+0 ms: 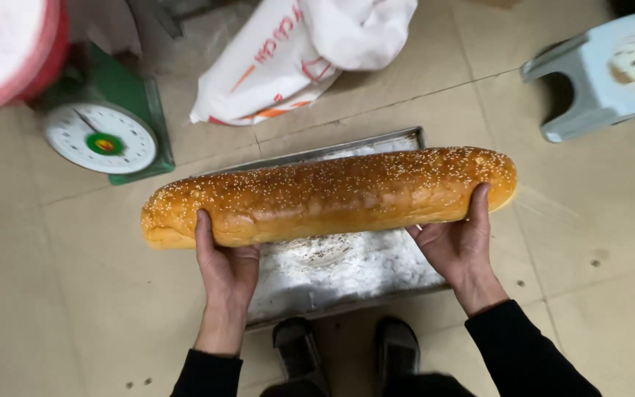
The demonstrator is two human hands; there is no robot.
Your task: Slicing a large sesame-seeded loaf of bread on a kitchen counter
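Above floured metal tray point(347, 272), sesame loaf point(328, 195), left hand point(225, 268), right hand point(457, 246), fingers gripping it

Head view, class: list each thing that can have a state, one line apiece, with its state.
Sesame loaf: whole, held level above the tray.
Left hand: gripping the loaf from below.
Right hand: gripping the loaf near its end.
Metal tray: on the floor, dusted white, no bread on it.
Dial scale: unloaded dial face visible.
White sack: slumped on the floor.
Plastic stool: upright.
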